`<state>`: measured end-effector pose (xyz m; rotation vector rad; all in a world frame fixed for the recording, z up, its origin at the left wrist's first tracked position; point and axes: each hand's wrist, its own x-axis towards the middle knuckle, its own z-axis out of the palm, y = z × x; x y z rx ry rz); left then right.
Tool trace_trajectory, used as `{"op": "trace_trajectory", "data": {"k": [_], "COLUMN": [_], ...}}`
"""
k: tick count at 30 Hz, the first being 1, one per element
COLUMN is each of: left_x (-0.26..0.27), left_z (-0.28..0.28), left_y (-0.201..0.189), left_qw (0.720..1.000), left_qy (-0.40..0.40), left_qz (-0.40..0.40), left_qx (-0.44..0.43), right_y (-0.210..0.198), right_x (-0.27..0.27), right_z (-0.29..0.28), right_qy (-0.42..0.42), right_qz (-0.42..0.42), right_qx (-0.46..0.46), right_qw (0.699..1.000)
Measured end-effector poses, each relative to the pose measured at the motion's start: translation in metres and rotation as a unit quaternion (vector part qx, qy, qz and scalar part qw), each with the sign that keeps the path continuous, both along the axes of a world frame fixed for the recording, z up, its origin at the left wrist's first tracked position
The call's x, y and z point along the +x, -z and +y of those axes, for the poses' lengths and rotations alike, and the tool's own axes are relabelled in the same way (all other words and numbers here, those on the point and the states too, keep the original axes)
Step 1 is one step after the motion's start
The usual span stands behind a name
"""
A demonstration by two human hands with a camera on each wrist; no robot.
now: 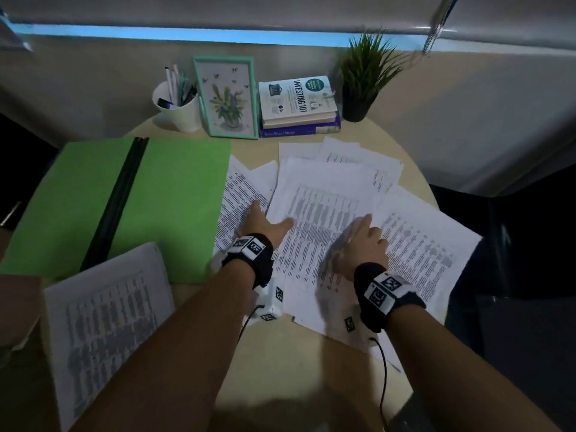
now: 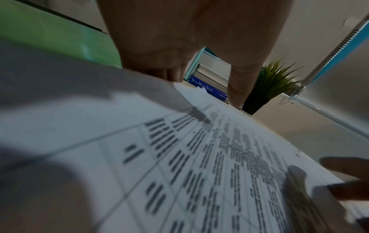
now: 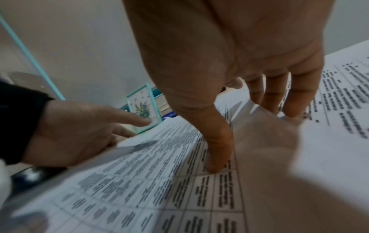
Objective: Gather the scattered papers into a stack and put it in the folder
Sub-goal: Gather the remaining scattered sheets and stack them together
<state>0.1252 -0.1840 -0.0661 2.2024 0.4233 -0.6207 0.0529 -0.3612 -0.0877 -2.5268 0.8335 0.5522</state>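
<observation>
Several printed papers (image 1: 358,157) lie fanned over the right half of the round table. My left hand (image 1: 268,224) holds the left edge of the central sheet (image 1: 324,194): its fingers (image 2: 165,71) go under the raised edge and its thumb (image 2: 237,88) rests on top. My right hand (image 1: 367,235) takes the sheet's right edge, thumb (image 3: 217,149) pressing on the print, fingers (image 3: 293,97) behind a lifted fold. The green folder (image 1: 174,198) lies open at the left. One more sheet (image 1: 106,322) lies over its near corner.
Along the back stand a white cup of pens (image 1: 179,107), a framed flower picture (image 1: 229,98), a pile of books (image 1: 299,104) and a potted plant (image 1: 364,73). Bare tabletop (image 1: 280,353) shows near me. Sheets overhang the table's right edge (image 1: 461,244).
</observation>
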Motion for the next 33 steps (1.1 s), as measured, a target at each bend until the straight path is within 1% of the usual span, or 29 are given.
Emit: {"op": "trace_trajectory", "data": {"k": [2,4,8,12,14,15,17,18,19,21,24,25,27,28,30,33], "left_x": [-0.001,-0.007,-0.022,-0.039,-0.049,-0.055,-0.065,-0.069,-0.072,-0.078,-0.088,-0.092,-0.098,-0.101,-0.107,-0.117], "left_z": [-0.004,-0.006,0.004,0.02,0.031,0.036,0.048,0.053,0.059,0.07,0.089,0.095,0.108,0.115,0.128,0.144], "left_y": [0.002,0.003,0.002,-0.008,-0.014,-0.017,-0.025,-0.03,-0.036,-0.048,-0.067,-0.073,-0.083,-0.088,-0.094,-0.101], "left_qw": [0.999,0.998,0.998,0.997,0.996,0.996,0.995,0.994,0.993,0.987,0.981,0.978,0.973,0.971,0.967,0.964], "left_qy": [0.031,0.051,0.007,-0.019,-0.029,-0.031,-0.032,-0.04,-0.051,-0.079,-0.102,-0.109,-0.126,-0.135,-0.148,-0.154], "left_qz": [0.012,-0.013,-0.037,-0.061,-0.069,-0.073,-0.087,-0.095,-0.108,-0.136,-0.166,-0.174,-0.185,-0.19,-0.196,-0.195], "left_qx": [0.012,0.031,0.041,0.035,0.038,0.04,0.038,0.031,0.019,0.0,-0.015,-0.025,-0.046,-0.054,-0.067,-0.091], "right_y": [0.005,0.006,0.005,0.001,0.001,0.003,0.008,0.012,0.014,0.016,0.017,0.016,0.008,0.002,-0.017,-0.052], "right_x": [-0.003,-0.003,-0.011,-0.029,-0.039,-0.045,-0.052,-0.055,-0.057,-0.061,-0.067,-0.068,-0.067,-0.066,-0.065,-0.061], "right_z": [0.005,0.008,0.012,0.022,0.032,0.036,0.039,0.037,0.035,0.027,0.024,0.025,0.031,0.036,0.049,0.073], "right_qy": [-0.044,-0.076,-0.096,-0.127,-0.11,-0.084,0.017,0.069,0.094,0.075,-0.004,-0.018,-0.008,0.008,0.039,0.04], "right_qz": [-0.013,-0.015,-0.019,-0.043,-0.061,-0.079,-0.132,-0.16,-0.182,-0.182,-0.141,-0.132,-0.137,-0.15,-0.197,-0.265], "right_qx": [-0.007,-0.006,0.033,0.045,0.081,0.111,0.203,0.234,0.24,0.206,0.138,0.129,0.153,0.183,0.255,0.386], "right_qw": [0.999,0.997,0.995,0.99,0.989,0.987,0.97,0.956,0.949,0.958,0.98,0.983,0.979,0.972,0.946,0.883]}}
